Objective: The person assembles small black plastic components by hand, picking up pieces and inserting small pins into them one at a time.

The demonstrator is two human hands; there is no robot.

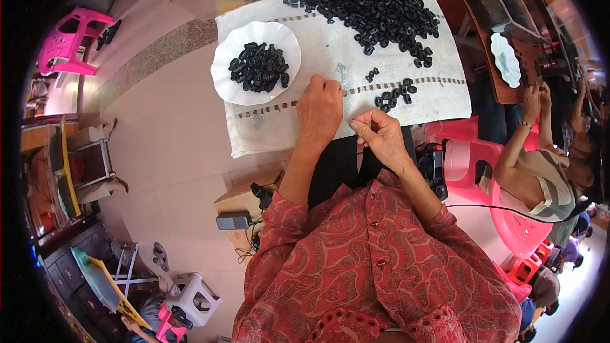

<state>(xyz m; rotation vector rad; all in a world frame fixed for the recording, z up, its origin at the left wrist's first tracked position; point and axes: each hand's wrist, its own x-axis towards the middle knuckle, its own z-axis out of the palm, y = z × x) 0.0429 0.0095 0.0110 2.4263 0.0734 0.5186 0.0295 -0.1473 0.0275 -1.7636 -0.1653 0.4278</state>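
My left hand [321, 109] is closed over the near part of the white cloth [279, 130], its knuckles up; whatever its fingers hold is hidden. Close beside it, my right hand [379, 134] pinches thumb and forefinger together at the cloth's front edge, and anything between them is too small to make out. Just beyond the right hand lie several small black ring-shaped parts [395, 96] in a loose group. A white scalloped plate [222, 57] at the left carries a heap of black parts [259, 67]. A much larger pile of black parts [368, 3] spreads across the far side.
A cardboard box [238, 198] with a dark device and cables stands below the table's left. At the right, another person [534, 165] works at a brown table with a white dish [505, 60]. Pink plastic chairs [518, 222] stand nearby; a black cable crosses at the right.
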